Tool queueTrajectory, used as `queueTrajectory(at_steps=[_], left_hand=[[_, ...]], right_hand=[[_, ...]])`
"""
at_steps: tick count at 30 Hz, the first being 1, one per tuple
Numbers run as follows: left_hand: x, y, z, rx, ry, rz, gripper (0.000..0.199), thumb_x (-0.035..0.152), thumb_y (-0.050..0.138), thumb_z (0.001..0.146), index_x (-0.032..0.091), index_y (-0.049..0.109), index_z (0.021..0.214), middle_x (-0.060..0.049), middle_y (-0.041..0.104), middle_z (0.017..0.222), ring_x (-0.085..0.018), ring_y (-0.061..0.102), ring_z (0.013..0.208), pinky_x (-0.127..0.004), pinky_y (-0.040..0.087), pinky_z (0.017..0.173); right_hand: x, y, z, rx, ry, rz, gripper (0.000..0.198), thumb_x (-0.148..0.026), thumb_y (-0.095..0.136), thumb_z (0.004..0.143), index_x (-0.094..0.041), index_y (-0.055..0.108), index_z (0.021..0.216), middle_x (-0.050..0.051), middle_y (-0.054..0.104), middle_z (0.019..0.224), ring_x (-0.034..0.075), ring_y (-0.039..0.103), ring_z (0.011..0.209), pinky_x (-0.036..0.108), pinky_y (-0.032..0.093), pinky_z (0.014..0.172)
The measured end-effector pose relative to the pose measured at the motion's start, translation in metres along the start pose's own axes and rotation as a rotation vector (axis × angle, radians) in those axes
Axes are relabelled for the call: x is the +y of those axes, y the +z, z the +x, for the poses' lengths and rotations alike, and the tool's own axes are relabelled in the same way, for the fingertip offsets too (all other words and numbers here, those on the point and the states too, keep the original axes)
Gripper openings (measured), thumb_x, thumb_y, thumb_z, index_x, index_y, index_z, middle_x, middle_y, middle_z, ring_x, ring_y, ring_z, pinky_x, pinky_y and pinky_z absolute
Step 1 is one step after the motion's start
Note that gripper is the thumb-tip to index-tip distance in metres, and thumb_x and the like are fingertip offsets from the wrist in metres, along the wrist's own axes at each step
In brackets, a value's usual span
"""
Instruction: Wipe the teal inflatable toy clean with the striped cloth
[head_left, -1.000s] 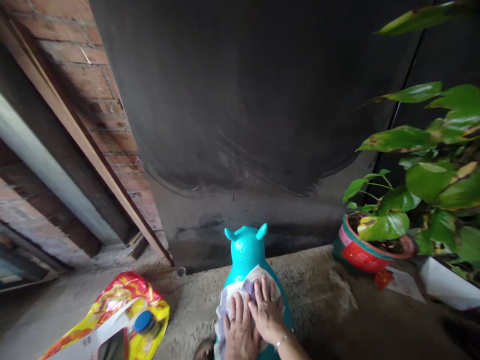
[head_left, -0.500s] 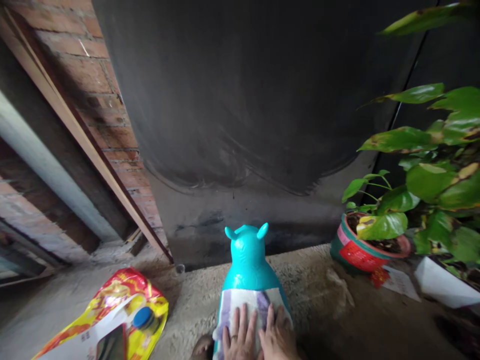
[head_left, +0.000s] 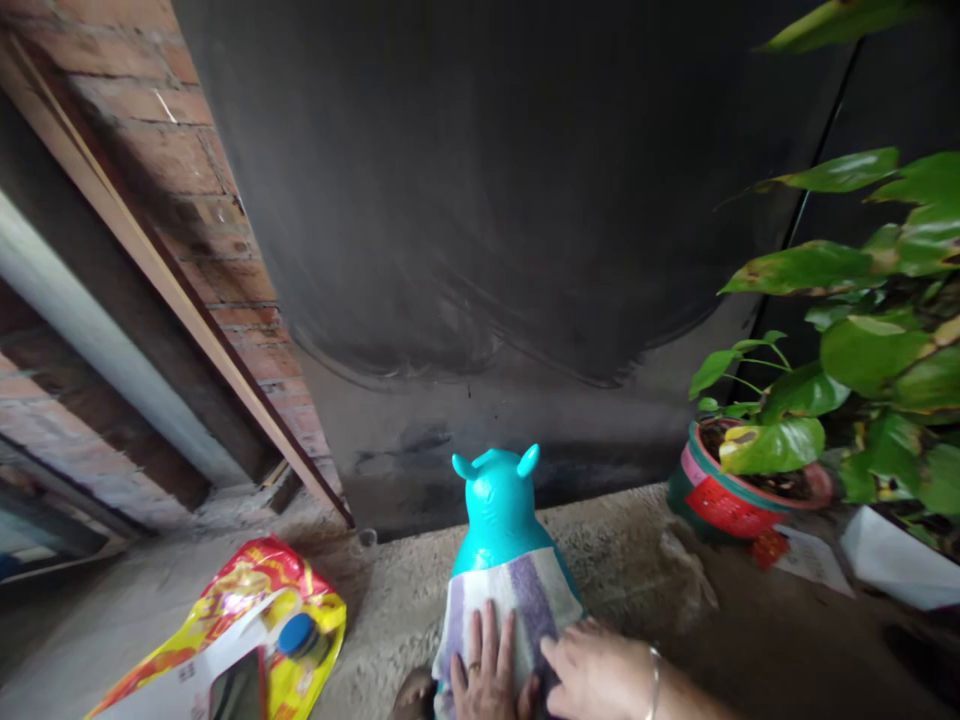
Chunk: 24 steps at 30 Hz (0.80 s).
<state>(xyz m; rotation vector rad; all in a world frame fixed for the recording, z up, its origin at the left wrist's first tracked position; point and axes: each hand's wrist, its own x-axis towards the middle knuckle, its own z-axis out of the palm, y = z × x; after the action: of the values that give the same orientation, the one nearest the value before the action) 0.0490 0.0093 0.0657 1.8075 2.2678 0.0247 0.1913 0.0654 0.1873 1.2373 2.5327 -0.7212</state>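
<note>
a wide dark wall panel (head_left: 480,200) fills the view ahead of you, with brick wall (head_left: 150,150) and a slanting wooden batten (head_left: 180,290) to its left. at right, a leafy green plant (head_left: 862,350) grows from a red and green pot (head_left: 720,500) holding dark soil, the pot standing on the rough concrete floor (head_left: 622,560). at lower left lies a red and yellow plastic bag (head_left: 232,630), its mouth open toward you, with a blue-capped bottle (head_left: 298,634) and what looks like a dark flat item inside. straight before you stands the teal inflatable animal toy (head_left: 499,505), its long axis running away from you, its eared head pointing at the dark panel and its back toward you. a purple and white striped cloth (head_left: 510,600) drapes over that back. your left hand (head_left: 487,675) lies flat on the cloth, fingers straight and slightly spread, a ring on one. your right hand (head_left: 596,670), a bracelet at the wrist, rests on the cloth's right edge, fingers loosely curled against it; whether they pinch the fabric cannot be told.
</note>
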Motion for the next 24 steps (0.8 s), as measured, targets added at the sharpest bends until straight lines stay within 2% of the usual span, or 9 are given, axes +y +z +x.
queueTrajectory(at_steps=[2,5,8,11,14,18,20,24], left_hand=[[0.001,-0.007,0.008,-0.007,0.006,0.023,0.064,0.039,0.046,0.083,0.03,0.026,0.144,-0.005,0.017,0.157,-0.03,0.018,0.147,-0.059,0.028,0.114],[0.003,-0.021,0.027,-0.024,0.025,0.046,0.066,0.041,0.041,0.087,0.027,0.016,0.146,-0.007,0.009,0.159,-0.031,0.009,0.148,-0.058,0.027,0.114],[0.007,-0.03,0.041,-0.02,0.024,0.095,0.064,0.038,0.036,0.091,0.025,0.009,0.147,-0.008,0.005,0.16,-0.031,0.006,0.148,-0.058,0.028,0.114],[0.008,-0.026,0.038,-0.002,-0.013,0.148,0.062,0.034,0.037,0.092,0.023,0.011,0.148,-0.009,0.008,0.161,-0.031,0.008,0.148,-0.054,0.031,0.113],[0.005,-0.01,0.02,0.043,-0.041,0.186,0.059,0.037,0.04,0.091,0.024,0.022,0.146,-0.009,0.018,0.159,-0.029,0.018,0.147,-0.05,0.036,0.11],[0.002,0.004,0.003,0.075,-0.049,0.225,0.058,0.039,0.045,0.088,0.027,0.032,0.143,-0.009,0.027,0.156,-0.028,0.028,0.144,-0.048,0.041,0.105],[0.006,0.0,0.008,0.072,-0.062,0.247,0.06,0.041,0.046,0.088,0.024,0.031,0.144,-0.011,0.027,0.157,-0.03,0.026,0.145,-0.049,0.04,0.106],[0.021,-0.019,0.038,0.117,-0.064,0.249,0.067,0.046,0.044,0.091,0.014,0.023,0.147,-0.02,0.025,0.157,-0.038,0.023,0.145,-0.051,0.038,0.107]], right_hand=[[-0.01,-0.013,-0.007,-0.057,0.033,0.036,0.038,-0.026,0.049,0.077,-0.014,0.069,0.107,0.018,0.072,0.101,0.034,0.068,0.098,0.045,0.054,0.085],[-0.021,-0.028,-0.003,-0.082,0.131,-0.005,0.041,-0.022,0.048,0.08,-0.009,0.065,0.115,0.023,0.065,0.118,0.037,0.061,0.112,0.051,0.047,0.097],[-0.021,-0.042,0.005,0.008,0.069,0.012,0.046,-0.025,0.047,0.084,-0.011,0.056,0.127,0.023,0.056,0.132,0.039,0.053,0.122,0.057,0.039,0.104],[-0.015,-0.055,0.006,0.055,0.026,0.042,0.049,-0.028,0.046,0.087,-0.012,0.05,0.133,0.022,0.052,0.138,0.037,0.053,0.123,0.055,0.041,0.104],[-0.006,-0.063,-0.001,0.032,0.087,0.023,0.047,-0.023,0.048,0.085,-0.006,0.053,0.129,0.027,0.053,0.135,0.037,0.054,0.122,0.051,0.041,0.104],[0.008,-0.066,-0.014,0.005,0.086,0.088,0.044,-0.024,0.049,0.084,-0.01,0.056,0.125,0.023,0.059,0.128,0.034,0.056,0.12,0.046,0.044,0.101],[0.014,-0.066,-0.019,0.018,0.087,0.082,0.045,-0.025,0.047,0.084,-0.009,0.055,0.126,0.024,0.059,0.128,0.033,0.054,0.123,0.045,0.044,0.102],[0.024,-0.068,-0.023,0.029,0.124,0.073,0.045,-0.028,0.047,0.085,-0.009,0.057,0.124,0.023,0.061,0.126,0.032,0.058,0.118,0.042,0.045,0.099]])
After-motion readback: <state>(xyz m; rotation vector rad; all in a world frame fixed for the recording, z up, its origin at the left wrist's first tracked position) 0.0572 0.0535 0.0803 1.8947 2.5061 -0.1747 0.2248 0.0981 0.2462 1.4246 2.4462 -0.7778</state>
